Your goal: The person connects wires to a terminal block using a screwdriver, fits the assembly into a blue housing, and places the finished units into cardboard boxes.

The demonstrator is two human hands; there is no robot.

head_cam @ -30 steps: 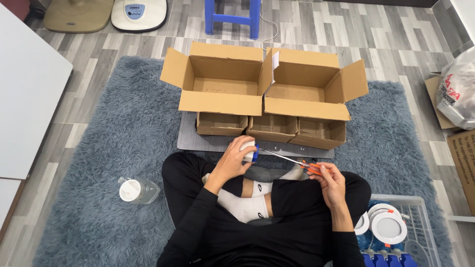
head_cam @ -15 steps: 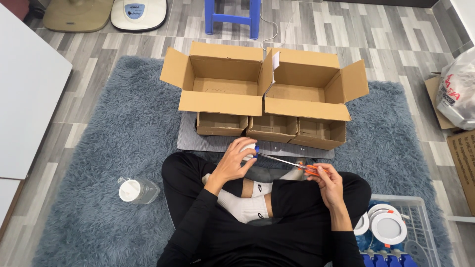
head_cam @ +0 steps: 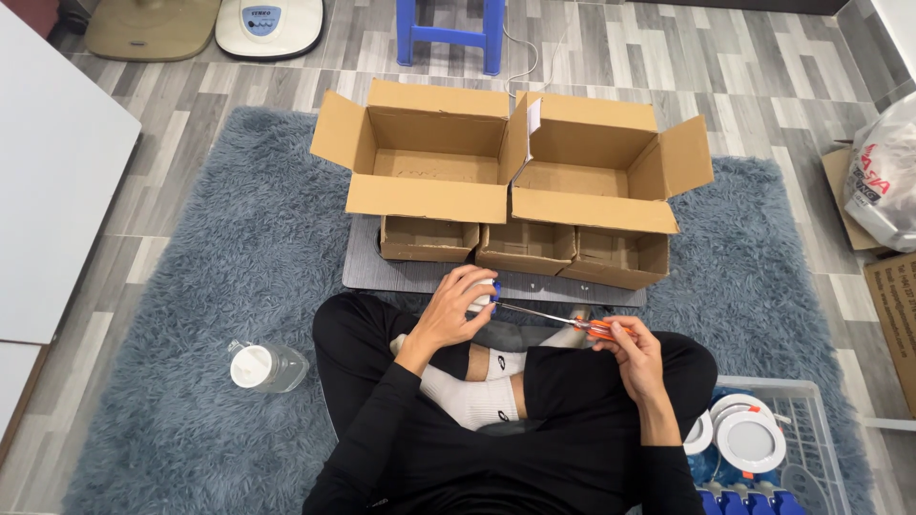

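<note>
So there's a small white round fixture (head_cam: 482, 300) with a bit of blue on its edge, held up over the person's lap, just in front of the crossed legs. The left hand (head_cam: 456, 310) has its grip wrapped around it, fingers curled over the top, so most of it is hidden. The right hand (head_cam: 634, 351) is pinched tight on the orange handle of a screwdriver (head_cam: 558, 319), and the thin metal shaft runs leftward until the tip meets the fixture at the blue part. Can't tell exactly what the tip is sitting in, it's too small.

The person sits cross-legged in black clothes and white socks on a shaggy blue-grey rug (head_cam: 210, 286). Right ahead of the hands is a flat grey mat (head_cam: 410, 276) with three small open cardboard boxes (head_cam: 524, 246) lined up side by side on it. Behind those, two big open cardboard boxes (head_cam: 434, 157) stand touching each other, flaps spread out.

Off to the person's left on the rug lies a clear plastic bottle with a white cap (head_cam: 264, 366). On the right, near the knee, there's a white wire basket (head_cam: 806, 434) holding more round white fixtures (head_cam: 750, 440) and some blue parts at the bottom edge. Further back, blue stool legs (head_cam: 448, 33) stand on the grey wood-look floor, and a white plastic bag (head_cam: 883, 176) sits at the far right.
</note>
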